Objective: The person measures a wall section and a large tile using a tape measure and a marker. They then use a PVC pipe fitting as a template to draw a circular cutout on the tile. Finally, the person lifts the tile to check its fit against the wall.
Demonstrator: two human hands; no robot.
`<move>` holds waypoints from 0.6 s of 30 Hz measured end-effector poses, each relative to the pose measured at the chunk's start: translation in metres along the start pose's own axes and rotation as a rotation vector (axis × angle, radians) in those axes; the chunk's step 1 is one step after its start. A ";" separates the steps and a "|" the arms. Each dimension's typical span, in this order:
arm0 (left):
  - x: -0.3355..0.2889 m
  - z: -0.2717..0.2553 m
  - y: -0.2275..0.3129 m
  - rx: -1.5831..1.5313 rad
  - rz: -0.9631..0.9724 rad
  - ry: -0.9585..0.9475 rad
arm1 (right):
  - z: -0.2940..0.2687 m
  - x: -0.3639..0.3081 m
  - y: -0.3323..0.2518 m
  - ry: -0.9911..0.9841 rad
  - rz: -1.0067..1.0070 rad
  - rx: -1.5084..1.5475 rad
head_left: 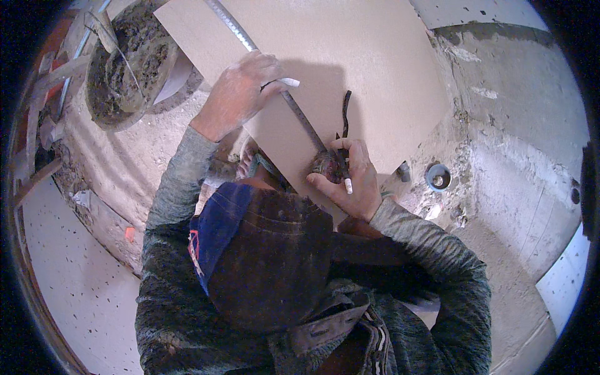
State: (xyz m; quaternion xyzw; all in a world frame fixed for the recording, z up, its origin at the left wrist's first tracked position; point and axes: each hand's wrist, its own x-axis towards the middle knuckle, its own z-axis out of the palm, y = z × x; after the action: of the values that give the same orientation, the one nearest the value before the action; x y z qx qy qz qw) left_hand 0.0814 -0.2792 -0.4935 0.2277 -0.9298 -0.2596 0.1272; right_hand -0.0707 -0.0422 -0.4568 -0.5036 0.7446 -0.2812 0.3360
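Tape measure (304, 120) on the beige board (387, 56): left hand (240, 90), palm down near the board's left edge, pinches a white stub (290, 82); right hand (357, 178) grasps case (323, 165) and dark pen (344, 167). Blade (232, 26) slants far-left to near-right.

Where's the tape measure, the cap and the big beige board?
Tape measure (304, 120), head view: on its pulled-out blade.
Cap (267, 256), head view: on its dark top.
Beige board (381, 69), head view: on its bare surface.
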 end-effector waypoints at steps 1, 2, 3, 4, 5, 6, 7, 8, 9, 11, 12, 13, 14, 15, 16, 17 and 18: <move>0.002 -0.002 0.002 -0.001 0.010 -0.020 | 0.000 0.000 0.000 0.002 -0.003 -0.005; 0.003 -0.004 0.003 -0.003 0.020 -0.041 | -0.001 0.001 0.000 0.005 -0.006 -0.009; 0.004 -0.003 0.003 -0.012 0.016 -0.059 | -0.002 0.002 -0.003 0.010 0.005 0.007; 0.004 -0.003 0.002 -0.022 0.012 -0.077 | -0.005 0.005 -0.008 0.016 0.016 0.024; 0.004 -0.002 0.001 -0.031 0.008 -0.095 | -0.006 0.007 -0.011 0.022 0.027 0.041; 0.004 -0.002 0.001 -0.035 0.008 -0.084 | -0.004 0.009 -0.009 0.070 -0.009 0.063; 0.004 -0.003 0.002 -0.038 0.008 -0.073 | -0.003 0.012 -0.007 0.118 -0.046 0.084; 0.004 -0.002 0.002 -0.042 0.008 -0.061 | -0.001 0.015 -0.005 0.166 -0.083 0.105; 0.003 -0.001 0.001 -0.038 0.009 -0.059 | -0.001 0.018 -0.004 0.163 -0.113 0.128; 0.002 0.000 -0.001 -0.030 0.010 -0.054 | -0.003 0.024 -0.005 0.154 -0.173 0.173; 0.003 0.001 -0.001 -0.027 0.013 -0.052 | -0.003 0.026 -0.008 0.142 -0.150 0.197; 0.003 0.002 -0.002 -0.025 0.016 -0.050 | 0.000 0.028 -0.012 0.129 -0.128 0.222; 0.003 0.002 -0.002 -0.022 0.018 -0.047 | 0.003 0.029 -0.014 0.116 -0.107 0.246; 0.004 0.000 -0.001 -0.028 0.023 -0.048 | 0.007 0.031 -0.014 0.141 -0.107 0.229; 0.006 -0.002 0.002 -0.033 0.029 -0.049 | 0.012 0.032 -0.013 0.165 -0.108 0.211; 0.007 -0.002 0.003 -0.039 0.034 -0.050 | 0.016 0.032 -0.011 0.190 -0.108 0.193; 0.006 -0.002 0.003 -0.042 0.035 -0.043 | 0.020 0.031 -0.010 0.193 -0.095 0.177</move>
State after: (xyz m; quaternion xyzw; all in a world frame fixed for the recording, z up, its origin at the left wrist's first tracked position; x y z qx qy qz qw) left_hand 0.0756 -0.2808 -0.4893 0.2029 -0.9306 -0.2816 0.1166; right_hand -0.0577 -0.0763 -0.4688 -0.4772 0.7210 -0.4087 0.2923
